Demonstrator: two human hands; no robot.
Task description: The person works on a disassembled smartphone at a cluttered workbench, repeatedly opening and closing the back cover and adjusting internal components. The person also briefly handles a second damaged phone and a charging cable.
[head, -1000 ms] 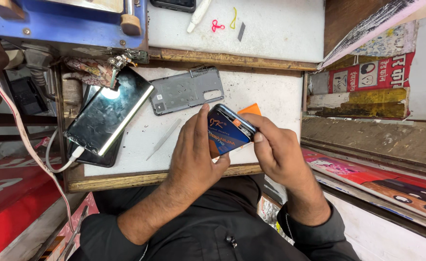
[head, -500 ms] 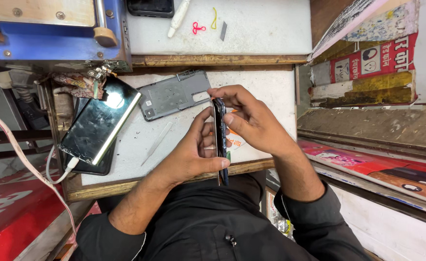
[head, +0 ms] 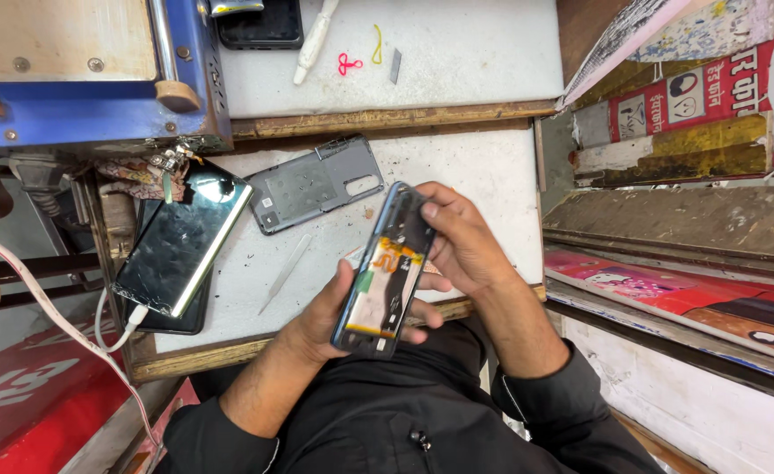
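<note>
Opened phone (head: 385, 276), innards showing, tilted above the bench.

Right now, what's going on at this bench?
A person holds an opened phone, insides facing up, in both hands over the bench's near edge. The left hand cradles its lower end; the right hand grips the top. A grey back cover, a thin pry tool and a plugged-in phone lie on the white bench.

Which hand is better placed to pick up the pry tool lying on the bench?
Left, probably. The left hand cradles the phone nearest the pry tool; the right hand is farther.
</note>
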